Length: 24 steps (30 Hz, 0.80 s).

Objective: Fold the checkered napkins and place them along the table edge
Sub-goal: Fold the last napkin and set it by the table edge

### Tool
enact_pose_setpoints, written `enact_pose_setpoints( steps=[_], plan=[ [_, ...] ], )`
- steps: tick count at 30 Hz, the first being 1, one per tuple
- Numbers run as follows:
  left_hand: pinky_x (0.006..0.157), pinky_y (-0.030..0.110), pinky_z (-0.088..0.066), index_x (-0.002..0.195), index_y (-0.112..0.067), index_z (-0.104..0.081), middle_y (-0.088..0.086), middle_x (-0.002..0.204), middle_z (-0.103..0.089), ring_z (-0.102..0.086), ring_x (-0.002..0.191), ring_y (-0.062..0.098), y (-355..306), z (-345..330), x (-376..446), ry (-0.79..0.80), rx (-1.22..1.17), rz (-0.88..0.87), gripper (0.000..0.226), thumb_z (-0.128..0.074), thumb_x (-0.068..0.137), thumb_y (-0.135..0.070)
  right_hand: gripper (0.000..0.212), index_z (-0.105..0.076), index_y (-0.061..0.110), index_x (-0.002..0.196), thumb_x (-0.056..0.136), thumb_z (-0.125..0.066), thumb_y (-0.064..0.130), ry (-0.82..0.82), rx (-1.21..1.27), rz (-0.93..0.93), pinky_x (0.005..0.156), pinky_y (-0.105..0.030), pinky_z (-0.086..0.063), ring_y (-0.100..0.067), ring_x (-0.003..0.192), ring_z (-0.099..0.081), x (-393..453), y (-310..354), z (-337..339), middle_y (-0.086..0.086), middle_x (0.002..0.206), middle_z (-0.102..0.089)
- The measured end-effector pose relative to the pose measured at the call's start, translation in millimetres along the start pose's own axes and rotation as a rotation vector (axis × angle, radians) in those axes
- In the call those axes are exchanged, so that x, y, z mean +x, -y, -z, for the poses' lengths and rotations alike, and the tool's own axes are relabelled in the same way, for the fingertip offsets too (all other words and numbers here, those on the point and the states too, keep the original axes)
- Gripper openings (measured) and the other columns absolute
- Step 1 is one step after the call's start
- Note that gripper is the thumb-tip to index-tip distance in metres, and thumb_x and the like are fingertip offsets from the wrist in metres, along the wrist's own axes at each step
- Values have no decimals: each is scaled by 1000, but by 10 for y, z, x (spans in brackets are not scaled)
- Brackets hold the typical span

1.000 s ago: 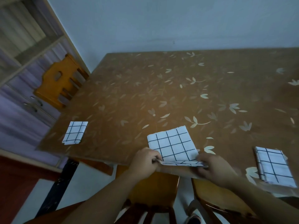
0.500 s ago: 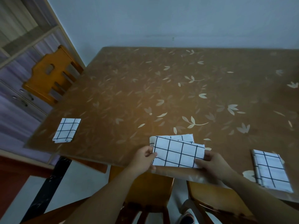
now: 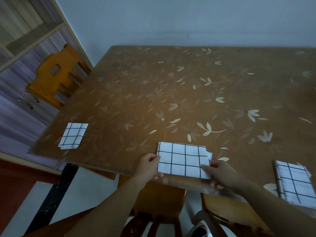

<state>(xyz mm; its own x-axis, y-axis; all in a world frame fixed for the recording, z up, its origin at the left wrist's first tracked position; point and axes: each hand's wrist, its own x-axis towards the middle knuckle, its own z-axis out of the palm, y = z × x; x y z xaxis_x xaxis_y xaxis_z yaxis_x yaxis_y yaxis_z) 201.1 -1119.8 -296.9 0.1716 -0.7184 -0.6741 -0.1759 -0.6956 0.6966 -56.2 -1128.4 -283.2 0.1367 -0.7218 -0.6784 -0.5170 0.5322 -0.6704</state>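
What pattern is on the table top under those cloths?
The table is brown with pale leaf and flower shapes scattered across it, seen in the head view.

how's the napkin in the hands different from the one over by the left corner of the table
The middle napkin lies as a wide rectangle; the left napkin is folded smaller and closer to square. The middle one is held at both ends by the left hand and right hand; the left one lies untouched. Both are white with a black grid and sit near the table edge.
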Motion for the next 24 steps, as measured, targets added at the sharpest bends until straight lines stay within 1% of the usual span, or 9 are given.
enact_pose_setpoints(
  steps=[2, 5, 9, 12, 14, 17, 19, 22, 24],
  plan=[
    [63, 27, -53, 113, -17, -58, -2, 100, -62, -69, 66, 17, 26, 21, 7, -9, 78, -29, 23, -56, 97, -34, 18, -57, 15, 108, 98, -51, 28, -12, 82, -23, 48, -25, -52, -17, 54, -64, 9, -5, -42, -10, 77, -72],
    [65, 29, -55, 110, -20, -56, -4, 101, -62, -71, 71, 17, 58, 50, 12, 14, 152, -70, 18, -62, 94, -28, 11, -60, 18, 100, 98, -51, 25, -30, 165, -30, 66, -36, -55, -25, 67, -66, 3, -34, -83, -10, 76, -75],
    [60, 24, -55, 112, -22, -57, -1, 98, -63, -70, 74, 16, 69, 64, 14, -9, 222, -113, 23, -67, 91, -23, 11, -65, 9, 96, 94, -56, 16, -89, 150, -24, 56, -27, -55, -19, 62, -69, -20, -68, -110, -10, 73, -74],
    [61, 25, -55, 111, -24, -57, 0, 97, -63, -69, 75, 16, 74, 84, 20, 10, 247, -132, 24, -68, 90, -22, 14, -67, 4, 89, 89, -61, 16, -95, 115, -48, 61, -34, -56, -24, 66, -71, -31, -84, -120, -10, 71, -74],
    [61, 27, -54, 111, -23, -57, 1, 91, -65, -69, 71, 16, 89, 95, 12, 26, 315, -177, 24, -69, 90, -23, 16, -66, 2, 86, 88, -63, 19, -103, 95, -59, 56, -32, -52, -24, 60, -67, -42, -95, -121, -10, 69, -74],
    [59, 29, -49, 113, -28, -56, -6, 78, -62, -62, 68, 14, 110, 97, -33, -15, 600, -304, 27, -68, 89, -27, 21, -61, 5, 74, 88, -64, 21, -129, 26, -44, 46, -25, -43, -19, 48, -55, -57, -101, -121, -10, 60, -69],
    [56, 24, -45, 119, -31, -49, -10, 89, -63, -59, 74, 11, 78, 60, -83, -67, 802, -418, 34, -64, 89, -26, 22, -55, 7, 70, 88, -63, 16, -155, -32, -14, 42, -19, -41, -13, 40, -54, -61, -89, -140, -9, 55, -63],
    [83, 26, -42, 126, -31, -43, -9, 120, -51, -50, 107, 12, 35, -108, -135, -157, 977, -676, 39, -54, 89, -29, 23, -57, 2, 74, 89, -63, 18, -190, -151, 20, 40, -17, -41, -9, 42, -55, -41, -88, -177, -11, 60, -61],
    [106, 34, -31, 134, -32, -39, -7, 135, -42, -37, 128, 15, 46, -280, -130, -87, 1078, -805, 42, -42, 93, -33, 28, -63, -1, 79, 88, -64, 26, -223, -273, 37, 49, -21, -43, -12, 56, -57, -12, -101, -190, -12, 71, -64]
  ],
)
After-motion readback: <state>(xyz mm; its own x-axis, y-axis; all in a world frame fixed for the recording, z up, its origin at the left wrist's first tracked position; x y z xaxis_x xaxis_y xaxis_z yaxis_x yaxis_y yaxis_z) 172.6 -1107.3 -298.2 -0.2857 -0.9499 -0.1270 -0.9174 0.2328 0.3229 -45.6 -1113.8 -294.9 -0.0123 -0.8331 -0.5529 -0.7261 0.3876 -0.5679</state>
